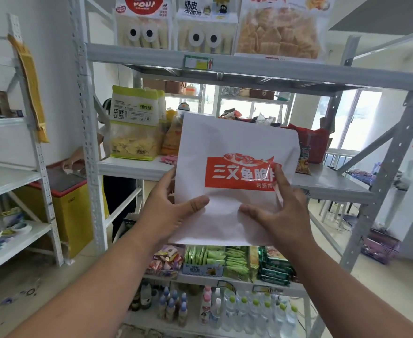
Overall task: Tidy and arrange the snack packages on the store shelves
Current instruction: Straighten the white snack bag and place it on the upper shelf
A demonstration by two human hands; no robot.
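White snack package (234, 181) held upright before middle shelf (137, 167), left hand (171, 211) and right hand (281, 211) fingers pinching lower edges, likely squared for placing right of green-topped bag (134, 125)

I held a snack pouch (234, 176) upright in front of the middle shelf (137, 167), my left hand (168, 211) at its lower left, my right hand (281, 211) at its lower right. A chip bag (134, 125) stood on that shelf, to the pouch's left.
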